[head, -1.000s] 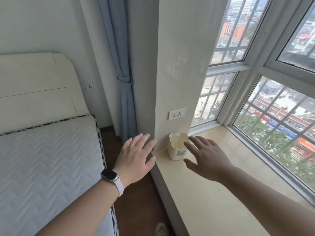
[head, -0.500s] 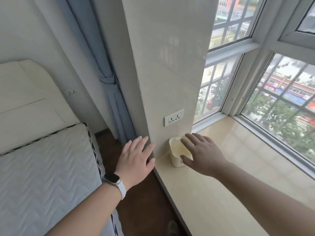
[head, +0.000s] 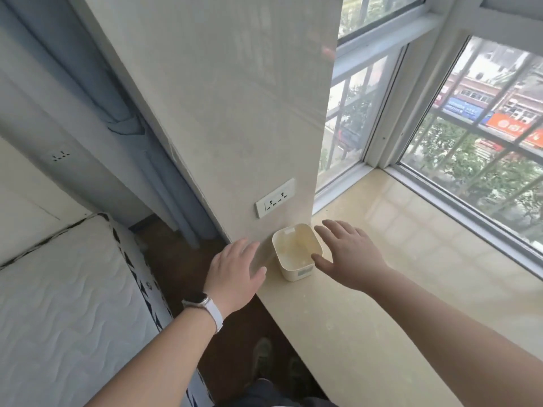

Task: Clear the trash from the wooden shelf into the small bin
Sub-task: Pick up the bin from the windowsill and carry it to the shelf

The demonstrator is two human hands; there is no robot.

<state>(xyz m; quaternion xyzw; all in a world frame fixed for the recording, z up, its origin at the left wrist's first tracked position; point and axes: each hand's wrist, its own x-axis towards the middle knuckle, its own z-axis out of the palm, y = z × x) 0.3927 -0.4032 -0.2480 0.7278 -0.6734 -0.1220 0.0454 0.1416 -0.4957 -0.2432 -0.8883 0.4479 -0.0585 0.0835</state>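
A small cream plastic bin (head: pixel 296 252) stands on the pale window ledge (head: pixel 396 289), against the tiled pillar. It looks empty inside. My right hand (head: pixel 349 254) is spread open just right of the bin, thumb at its near right corner, holding nothing. My left hand (head: pixel 235 273), with a white-strapped watch on the wrist, hovers open to the left of the bin by the ledge's edge. No trash and no wooden shelf are in view.
A tiled pillar (head: pixel 235 113) with a wall socket (head: pixel 274 198) rises behind the bin. Barred windows (head: pixel 476 142) line the ledge's far side. A mattress (head: pixel 67 304) lies at left, with a dark floor gap (head: pixel 182 259) and a blue curtain (head: pixel 123 107) between.
The view has moved closer and tilted down on the bin. My right hand has slid from over the bin's front to its right side; my left hand has come closer to the bin.
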